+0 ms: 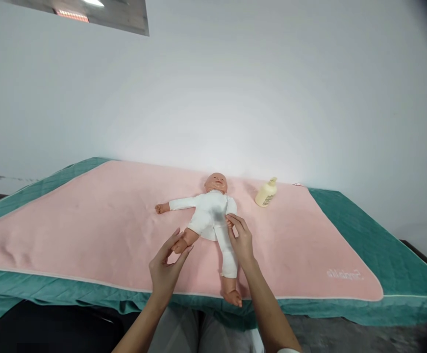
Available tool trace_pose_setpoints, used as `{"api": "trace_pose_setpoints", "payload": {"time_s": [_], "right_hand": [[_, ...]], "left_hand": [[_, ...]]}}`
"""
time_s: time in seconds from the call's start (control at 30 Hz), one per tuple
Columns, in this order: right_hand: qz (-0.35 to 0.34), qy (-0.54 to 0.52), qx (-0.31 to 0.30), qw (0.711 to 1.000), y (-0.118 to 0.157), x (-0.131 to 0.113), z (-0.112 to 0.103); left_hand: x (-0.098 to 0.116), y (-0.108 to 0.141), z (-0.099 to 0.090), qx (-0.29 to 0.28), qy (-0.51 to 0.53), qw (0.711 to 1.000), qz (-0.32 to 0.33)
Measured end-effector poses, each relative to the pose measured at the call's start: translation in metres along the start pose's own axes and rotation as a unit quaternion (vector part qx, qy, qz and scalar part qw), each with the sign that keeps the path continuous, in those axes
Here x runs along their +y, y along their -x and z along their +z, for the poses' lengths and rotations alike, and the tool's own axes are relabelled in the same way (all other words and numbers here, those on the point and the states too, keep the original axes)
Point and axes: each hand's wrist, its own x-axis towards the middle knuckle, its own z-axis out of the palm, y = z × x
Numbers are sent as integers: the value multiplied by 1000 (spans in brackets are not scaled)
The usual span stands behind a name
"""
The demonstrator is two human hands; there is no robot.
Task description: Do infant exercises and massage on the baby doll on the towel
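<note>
A baby doll (pixel 208 208) with a white cloth body lies on its back, its head toward the wall and its feet toward me. Its leg on the left side is bent, and my left hand (pixel 167 264) has thumb and fingers around that bare foot (pixel 181 245). At the doll's other side, my right hand (pixel 240 240) pinches the small doll hand, which is mostly hidden by my fingers. The other leg (pixel 229 262) stretches straight toward the near edge. The doll's arm on the left (pixel 182 202) reaches out sideways.
A pale yellow pump bottle (pixel 265 194) stands on the pink mat (pixel 99 220), right of the doll's head. Under the mat is a green quilted cover (pixel 375 240). A white wall (pixel 213 98) rises behind, and a dark seat (pixel 59 326) is at lower left.
</note>
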Motion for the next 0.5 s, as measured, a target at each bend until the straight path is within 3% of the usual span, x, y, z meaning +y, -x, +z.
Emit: {"api": "trace_pose_setpoints", "payload": {"time_s": [0.17,0.27,0.4,0.5], "right_hand": [[38,-42,17,998,-16,3,-11],[95,-80,31,992,-27,14,-16],[213,-175,99,956,-38,35,-18],[284,-189,165,926,-40,51,-16]], "left_hand": [[-2,7,-9,-12,-9,1000,8],[-4,16,-15,-13,-15,1000,0],[-11,32,-21,6,-16,1000,-1],[-18,48,-25,7,-18,1000,-14]]}}
